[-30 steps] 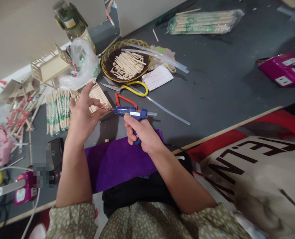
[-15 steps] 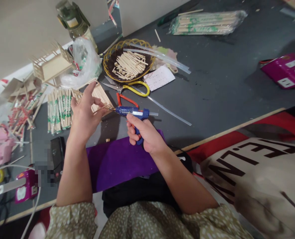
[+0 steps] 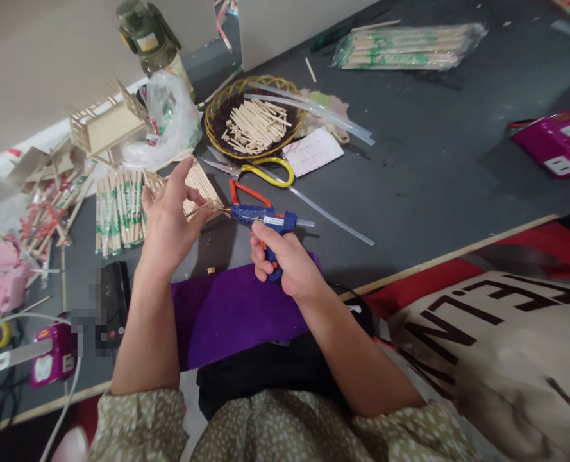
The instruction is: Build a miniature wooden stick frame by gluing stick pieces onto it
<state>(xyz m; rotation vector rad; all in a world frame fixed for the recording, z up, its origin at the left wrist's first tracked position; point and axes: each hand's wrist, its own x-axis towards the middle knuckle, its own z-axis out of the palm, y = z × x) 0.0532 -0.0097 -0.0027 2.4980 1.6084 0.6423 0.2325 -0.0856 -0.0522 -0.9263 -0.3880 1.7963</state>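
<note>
My right hand (image 3: pixel 285 256) is wrapped around the grip of a blue hot glue gun (image 3: pixel 258 217), a clear glue stick poking from its rear. Its metal nozzle points left, toward my left hand (image 3: pixel 172 215). Between the thumb and fingers of that hand is a thin wooden stick (image 3: pixel 201 209), close to the nozzle; whether they touch I cannot tell. Behind the fingers lies a flat panel of wooden sticks (image 3: pixel 202 183), partly hidden. Yellow-handled scissors (image 3: pixel 277 173) and a red-handled tool (image 3: pixel 251 191) lie beyond the gun.
A woven basket (image 3: pixel 210 138) holds cut sticks. Clear glue sticks (image 3: pixel 333 119) lie across its rim. Wrapped chopsticks (image 3: pixel 118 208), a wooden model (image 3: pixel 109 128) and a plastic bag (image 3: pixel 169 122) are at left. A phone (image 3: pixel 115 301) and purple cloth (image 3: pixel 241 314) lie nearer.
The view has shifted slightly, so the table's things appear a little farther right. The glue gun has drawn slightly right from my left hand. Both hands keep their holds.
</note>
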